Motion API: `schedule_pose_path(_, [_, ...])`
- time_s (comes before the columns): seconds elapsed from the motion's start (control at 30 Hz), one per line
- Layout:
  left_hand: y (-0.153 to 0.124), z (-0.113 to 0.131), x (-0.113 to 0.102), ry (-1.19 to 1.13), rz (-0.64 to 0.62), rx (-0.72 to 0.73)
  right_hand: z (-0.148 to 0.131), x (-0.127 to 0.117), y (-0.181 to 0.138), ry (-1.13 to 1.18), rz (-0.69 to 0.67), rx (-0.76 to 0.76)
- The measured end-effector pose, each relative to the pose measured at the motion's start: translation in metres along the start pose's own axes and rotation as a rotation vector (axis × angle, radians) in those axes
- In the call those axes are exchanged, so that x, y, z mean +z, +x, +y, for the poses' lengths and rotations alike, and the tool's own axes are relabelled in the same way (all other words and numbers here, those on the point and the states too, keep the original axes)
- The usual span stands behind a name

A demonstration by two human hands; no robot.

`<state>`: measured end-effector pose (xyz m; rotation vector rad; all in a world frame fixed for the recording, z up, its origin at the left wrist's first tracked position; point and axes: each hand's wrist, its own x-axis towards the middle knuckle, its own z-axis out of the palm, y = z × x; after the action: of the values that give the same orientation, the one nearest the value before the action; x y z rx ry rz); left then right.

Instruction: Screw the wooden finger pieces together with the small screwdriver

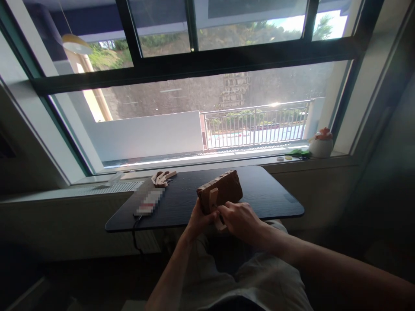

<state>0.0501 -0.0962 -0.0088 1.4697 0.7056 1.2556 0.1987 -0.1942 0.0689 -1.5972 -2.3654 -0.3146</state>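
A brown box-shaped block (229, 190) is held tilted above the front edge of the dark table. A pale curved wooden piece (213, 198) lies against its near side, its lower end sticking out beneath my fingers. My left hand (200, 221) grips the block from the lower left, thumb across the wooden piece. The fingers of my right hand (238, 216) are pinched together at the middle of the wooden piece. Whatever is between those fingertips is hidden. Several similar pale wooden pieces (162, 178) lie in a pile at the table's back left.
The dark table (269, 194) stands against the window sill. A blurred-out flat item (149, 202) lies on its left side, with a black cable (134, 242) hanging off the front edge. On the sill are a white pot (320, 147), something green (298, 152) and small round items.
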Motion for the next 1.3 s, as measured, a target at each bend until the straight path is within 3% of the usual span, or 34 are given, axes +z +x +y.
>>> schedule_pose_path(0.1, [0.0, 0.0, 0.0, -0.01, -0.012, 0.012, 0.008, 0.01, 0.0, 0.223, 0.085, 0.152])
schedule_pose_path(0.2, [0.0, -0.002, 0.001, -0.037, -0.022, 0.013, 0.014, 0.009, 0.003, 0.299, 0.064, 0.195])
schedule_pose_path(0.33, [0.0, -0.005, 0.003, -0.056, 0.006, -0.01, 0.009, -0.008, 0.008, 0.069, -0.011, 0.054])
schedule_pose_path(0.47, [0.001, -0.008, 0.0, 0.078, 0.064, 0.012, -0.006, -0.017, 0.006, -0.216, -0.079, -0.162])
schedule_pose_path(0.57, [0.002, -0.011, -0.004, 0.143, 0.082, 0.011, -0.009, -0.013, 0.007, -0.241, -0.098, -0.226])
schedule_pose_path(0.63, [0.002, -0.012, -0.005, 0.13, 0.051, 0.006, -0.003, -0.008, 0.01, -0.129, -0.082, -0.136])
schedule_pose_path(0.73, [0.001, -0.011, -0.004, 0.063, 0.002, 0.013, 0.012, 0.001, 0.015, 0.222, -0.05, 0.075])
schedule_pose_path(0.8, [0.001, -0.01, -0.002, 0.025, -0.006, 0.019, 0.02, 0.006, 0.017, 0.46, -0.046, 0.163])
schedule_pose_path(0.87, [0.001, -0.009, -0.001, 0.012, -0.001, 0.017, 0.024, 0.008, 0.017, 0.533, -0.022, 0.198])
schedule_pose_path(1.0, [0.001, -0.009, -0.002, -0.004, -0.001, 0.002, 0.018, -0.003, 0.015, 0.276, -0.035, 0.134])
schedule_pose_path(1.17, [0.0, -0.008, -0.001, 0.035, 0.023, 0.014, -0.002, -0.014, 0.013, -0.134, -0.098, -0.083])
schedule_pose_path(1.3, [0.001, -0.006, -0.002, 0.072, 0.031, 0.017, -0.014, -0.01, 0.016, -0.223, -0.12, -0.163])
